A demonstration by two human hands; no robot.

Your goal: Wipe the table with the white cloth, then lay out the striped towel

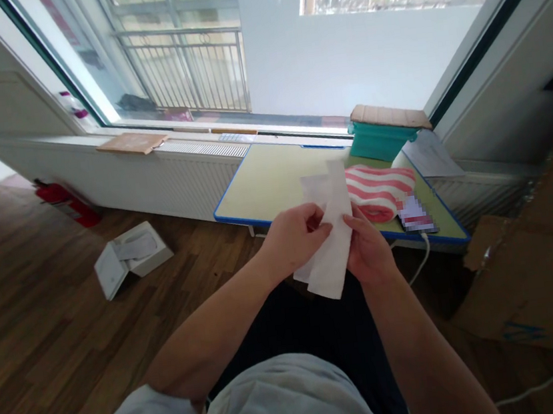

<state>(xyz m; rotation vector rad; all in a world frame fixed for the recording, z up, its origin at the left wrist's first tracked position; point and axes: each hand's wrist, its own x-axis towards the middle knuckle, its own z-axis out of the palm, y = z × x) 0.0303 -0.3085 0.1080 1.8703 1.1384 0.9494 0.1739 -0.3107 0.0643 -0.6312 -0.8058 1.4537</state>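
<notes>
Both hands hold a white sheet of thin paper or tissue (334, 240) in front of my body, over my lap. My left hand (293, 235) pinches its left edge, thumb and fingers closed on it. My right hand (370, 249) grips the right edge, fingers curled behind it. The sheet stands nearly upright and looks folded lengthwise. Behind it is a low table (273, 180) with a pale yellow-green top and blue rim. A red-and-white striped cloth (380, 191) lies on the table just beyond my right hand.
A teal box (379, 140) with a cardboard piece on top sits at the table's back right, papers (429, 155) beside it. An open white box (128, 255) lies on the wooden floor at left. Cardboard (540, 262) is piled at right. A radiator and window run behind.
</notes>
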